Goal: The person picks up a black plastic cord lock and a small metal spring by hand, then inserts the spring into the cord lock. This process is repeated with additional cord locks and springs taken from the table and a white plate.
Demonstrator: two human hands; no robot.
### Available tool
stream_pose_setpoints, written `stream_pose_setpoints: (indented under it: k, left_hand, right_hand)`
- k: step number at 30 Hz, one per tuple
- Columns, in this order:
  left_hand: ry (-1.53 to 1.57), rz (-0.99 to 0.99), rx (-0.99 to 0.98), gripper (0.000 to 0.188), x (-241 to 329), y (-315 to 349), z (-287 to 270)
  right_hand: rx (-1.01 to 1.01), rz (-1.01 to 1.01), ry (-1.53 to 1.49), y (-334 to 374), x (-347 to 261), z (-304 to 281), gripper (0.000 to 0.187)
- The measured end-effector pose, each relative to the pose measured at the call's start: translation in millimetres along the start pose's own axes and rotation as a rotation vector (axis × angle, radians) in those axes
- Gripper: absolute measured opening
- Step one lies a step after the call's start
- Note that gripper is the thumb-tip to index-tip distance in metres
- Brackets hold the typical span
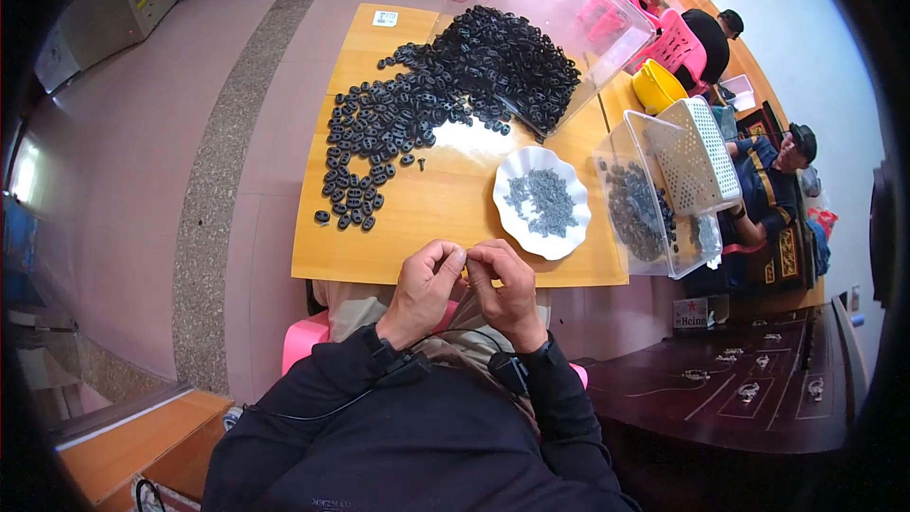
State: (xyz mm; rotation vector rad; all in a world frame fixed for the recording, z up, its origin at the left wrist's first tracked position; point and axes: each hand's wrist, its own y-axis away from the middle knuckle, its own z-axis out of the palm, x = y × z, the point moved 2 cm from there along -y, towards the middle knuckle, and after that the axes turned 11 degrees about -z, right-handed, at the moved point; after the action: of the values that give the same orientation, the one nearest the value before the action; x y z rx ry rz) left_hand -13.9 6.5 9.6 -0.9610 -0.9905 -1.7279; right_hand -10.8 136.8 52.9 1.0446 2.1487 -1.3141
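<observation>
Just past the table's near edge, my left hand [427, 286] and my right hand [507, 292] meet, fingertips pinched together. Whatever sits between the fingers is too small and covered to make out. Ahead and to the right of them is a white wavy-rimmed plate [509, 228] bearing a heap of tiny grey pieces. Black oval pieces with two holes [365, 147] spread over the left of the wooden table [427, 237] and pile up toward the back. One small black peg-like piece [422, 163] lies apart from them.
A large clear bin [607, 33] lies tipped behind the black heap. Right of the table stands a clear box [626, 147] with black pieces, a white perforated basket [690, 156] and a yellow bowl [657, 85]. Other people sit along the right, one nearby [758, 171].
</observation>
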Motion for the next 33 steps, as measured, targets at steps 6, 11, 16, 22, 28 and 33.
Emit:
stream_pose_setpoints:
  k: [6, 11, 16, 22, 28, 33]
  left_hand:
    - [0.01, 0.005, 0.009, 0.02, -0.9, -0.9, -0.7]
    - [0.047, -0.005, 0.011, 0.019, -6.4, -3.8, -1.7]
    - [-0.035, -0.002, 0.063, 0.018, -4.7, -2.3, -2.4]
    - [-0.235, 0.144, 0.161, 0.017, 1.7, 0.5, -1.4]
    - [-0.413, 0.251, 0.164, 0.014, 17.7, 5.3, 1.9]
    - [-0.56, 0.384, 0.121, 0.009, 24.8, 8.0, 3.9]
  right_hand:
    - [-0.027, 0.026, -0.04, 4.0, 8.9, 1.6, 0.012]
    - [-0.02, 0.018, -0.011, 2.7, 8.0, 0.6, 0.011]
    - [0.001, -0.079, 0.122, -3.5, 2.0, 2.1, 0.011]
    - [-0.052, -0.046, 0.235, -2.8, 1.0, 0.7, 0.01]
    - [-0.148, -0.009, 0.259, -4.2, -1.7, -10.5, 0.007]
    - [-0.208, 0.199, -0.067, -1.3, 3.1, -21.9, 0.005]
